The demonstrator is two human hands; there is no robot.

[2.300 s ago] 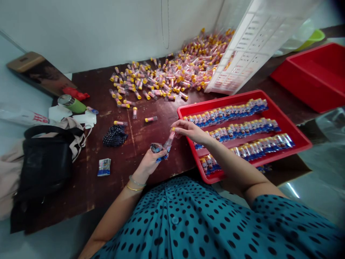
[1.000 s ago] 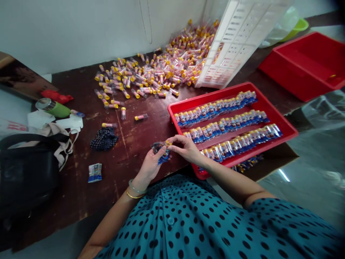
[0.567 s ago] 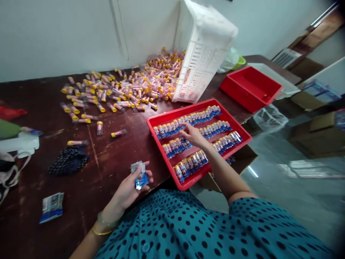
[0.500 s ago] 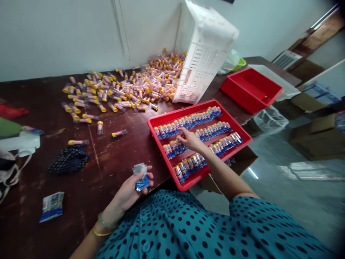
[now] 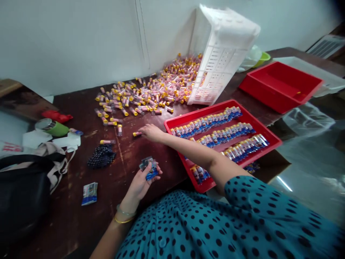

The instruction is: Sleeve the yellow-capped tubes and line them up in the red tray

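My left hand [image 5: 142,180] is closed around a small stack of blue and clear printed plastic sachets [image 5: 151,169], held above the front of the table. My right hand [image 5: 152,132] reaches across the tray's left side to the tabletop. Its fingers are curled over the clear end of a small yellow-capped tube [image 5: 137,134], whose cap sticks out to the left. A red tray [image 5: 168,124] at the table edge holds rows of bagged yellow-capped tubes [image 5: 201,124]; my right forearm hides part of the lower rows.
A heap of yellow-capped tubes [image 5: 159,90] lies by the wall beside a tilted white basket [image 5: 218,68]. A red bin [image 5: 283,86] stands at the right. At the left are a dark dotted cloth [image 5: 101,156], a sachet pack [image 5: 90,193], a green cup [image 5: 55,127] and a black bag [image 5: 23,194].
My right hand has moved from the tray's rows leftward to the loose tube on the table. My left hand still holds the sachets. The view has swung left.
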